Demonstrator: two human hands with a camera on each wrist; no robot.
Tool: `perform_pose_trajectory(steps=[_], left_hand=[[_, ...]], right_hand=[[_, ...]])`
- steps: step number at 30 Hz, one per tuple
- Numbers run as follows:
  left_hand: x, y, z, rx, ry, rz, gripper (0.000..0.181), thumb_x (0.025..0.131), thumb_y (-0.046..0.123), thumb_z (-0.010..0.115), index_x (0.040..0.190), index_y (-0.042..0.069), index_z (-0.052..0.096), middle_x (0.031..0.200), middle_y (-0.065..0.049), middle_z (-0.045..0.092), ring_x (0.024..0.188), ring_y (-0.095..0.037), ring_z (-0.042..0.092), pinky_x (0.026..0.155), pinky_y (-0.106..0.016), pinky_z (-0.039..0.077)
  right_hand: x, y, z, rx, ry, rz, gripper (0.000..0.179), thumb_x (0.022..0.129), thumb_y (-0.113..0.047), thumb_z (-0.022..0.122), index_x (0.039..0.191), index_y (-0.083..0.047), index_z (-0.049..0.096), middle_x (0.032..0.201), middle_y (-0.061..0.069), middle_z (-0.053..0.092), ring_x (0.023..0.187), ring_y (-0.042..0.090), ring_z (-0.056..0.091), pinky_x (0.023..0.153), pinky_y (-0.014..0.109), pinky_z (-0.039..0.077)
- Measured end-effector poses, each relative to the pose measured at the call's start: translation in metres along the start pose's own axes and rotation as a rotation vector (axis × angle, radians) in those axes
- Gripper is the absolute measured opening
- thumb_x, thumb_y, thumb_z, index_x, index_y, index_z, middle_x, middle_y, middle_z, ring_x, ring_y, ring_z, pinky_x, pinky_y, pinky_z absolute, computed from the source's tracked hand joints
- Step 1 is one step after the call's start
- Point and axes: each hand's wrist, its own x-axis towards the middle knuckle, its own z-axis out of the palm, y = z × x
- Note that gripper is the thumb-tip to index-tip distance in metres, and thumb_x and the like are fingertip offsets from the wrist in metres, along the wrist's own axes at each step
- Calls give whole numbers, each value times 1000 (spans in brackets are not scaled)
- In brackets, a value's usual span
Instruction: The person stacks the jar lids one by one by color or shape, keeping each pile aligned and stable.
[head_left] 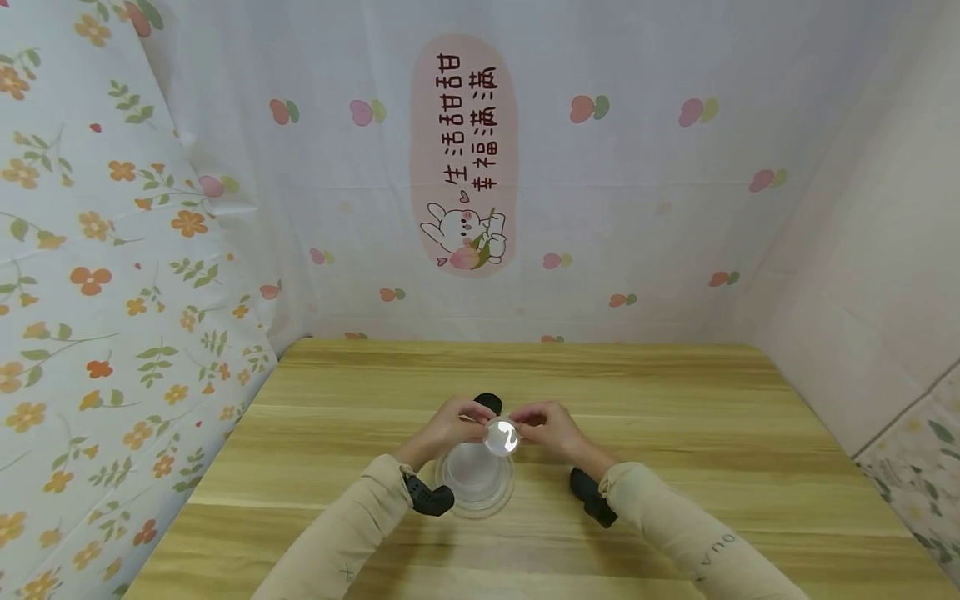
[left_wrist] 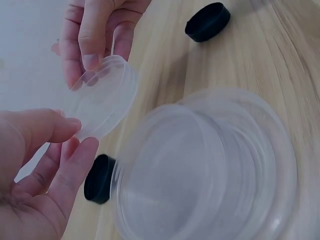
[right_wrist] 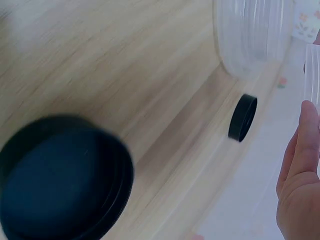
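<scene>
A small, round, clear plastic piece (head_left: 502, 437) with a ridged rim is held up between both hands; whether it is a lid or a shallow jar I cannot tell. My left hand (head_left: 453, 423) pinches its left edge between thumb and fingers. On the opposite edge my right hand (head_left: 551, 427) grips it, thumb against the rim in the left wrist view. Just below the hands stands a larger clear plastic tub (left_wrist: 165, 175) on the table. Beyond them lies a small black cap (head_left: 488, 403). Another black cap (right_wrist: 65, 180) looms close in the right wrist view.
The wood-grain table (head_left: 337, 392) carries all of these things. A patterned cloth (head_left: 637, 208) hangs behind its far edge, and a floral cloth (head_left: 112, 333) runs along the left side. A black wrist camera (head_left: 431, 497) sits on the left wrist, beside the tub.
</scene>
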Motion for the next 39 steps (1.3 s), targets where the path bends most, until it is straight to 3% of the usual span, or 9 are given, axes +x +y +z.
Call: perform_pose_trajectory(steps=[6, 15, 22, 32, 39], left_hand=[[-6, -7, -7, -55, -10, -18, 25, 77, -7, 55, 102, -13, 57, 87, -13, 54, 75, -15, 55, 71, -31, 51], [-20, -11, -16, -22, -51, -27, 29, 76, -6, 55, 104, -10, 57, 88, -13, 53, 72, -15, 52, 67, -32, 52], [-26, -15, -18, -57, -53, -61, 33, 73, -7, 54, 105, -11, 56, 86, -10, 51, 71, -14, 52, 65, -29, 51], [-28, -21, -18, -70, -47, -122, 36, 72, -6, 56, 108, -9, 57, 88, -10, 51, 75, -15, 52, 69, -31, 51], [-28, -23, -16, -56, -41, -148, 33, 73, -7, 56, 106, -9, 58, 86, -8, 50, 75, -16, 51, 69, -30, 51]], right_hand=[[5, 6, 11, -36, -10, -36, 18, 80, 2, 59, 96, 11, 62, 89, 19, 62, 77, 19, 57, 65, 33, 52], [7, 7, 25, -140, -44, -100, 15, 76, 4, 61, 91, 7, 65, 83, 14, 63, 72, 15, 55, 61, 21, 47], [9, 8, 33, -168, -54, -108, 15, 73, 5, 62, 88, 5, 66, 77, 8, 62, 68, 10, 54, 60, 19, 47], [9, 10, 36, -131, -88, -66, 13, 73, 5, 65, 87, 5, 64, 79, 9, 61, 72, 15, 56, 63, 21, 48], [10, 12, 36, -162, -102, -57, 14, 72, 8, 65, 86, 5, 64, 78, 7, 61, 71, 14, 54, 62, 19, 47]])
